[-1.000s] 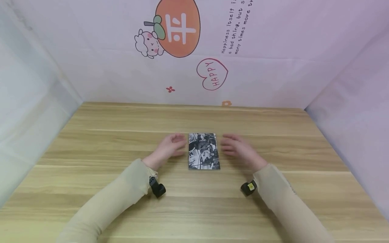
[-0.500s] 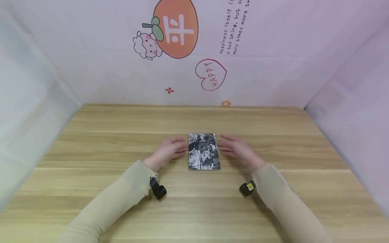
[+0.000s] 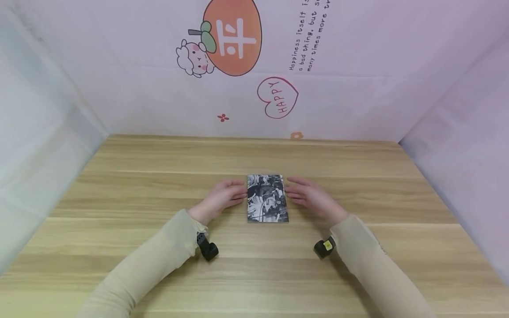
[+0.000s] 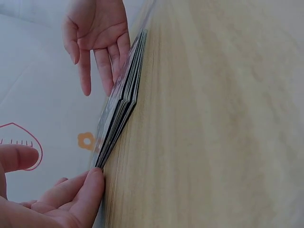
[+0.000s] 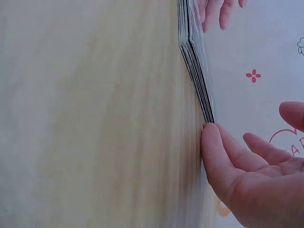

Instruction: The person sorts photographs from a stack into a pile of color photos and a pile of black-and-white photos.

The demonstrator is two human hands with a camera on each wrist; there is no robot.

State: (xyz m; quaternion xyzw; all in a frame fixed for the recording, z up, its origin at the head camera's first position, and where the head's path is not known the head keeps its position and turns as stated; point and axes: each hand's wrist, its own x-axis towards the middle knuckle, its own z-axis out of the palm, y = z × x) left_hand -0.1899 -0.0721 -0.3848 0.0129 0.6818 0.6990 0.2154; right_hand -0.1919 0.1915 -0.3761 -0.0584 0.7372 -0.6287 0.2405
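A neat stack of thin cards or boards (image 3: 267, 198) lies flat on the table, its top showing a black-and-white picture. The wrist views show its layered edge (image 4: 124, 100). To its left is my left hand (image 3: 218, 198), fingers extended, thumb raised, little-finger side low by the wood. My right hand (image 3: 316, 199) mirrors it on the other side, palm facing the stack. Fingertips of the left hand come right at the stack's near side in the left wrist view; those of the right hand (image 5: 256, 175) do likewise in the right wrist view. Neither hand grips anything.
The wood-grain table (image 3: 254, 274) runs back to a white printed cloth (image 3: 342, 101) with an orange fruit drawing and a heart. White cloth sides (image 3: 43, 132) stand at left and right. Each wrist wears a small black camera (image 3: 207, 248) under beige sleeves.
Both hands have moved slightly inward toward the stack and come to rest there; they were blurred a second ago. The stack lies where it was.
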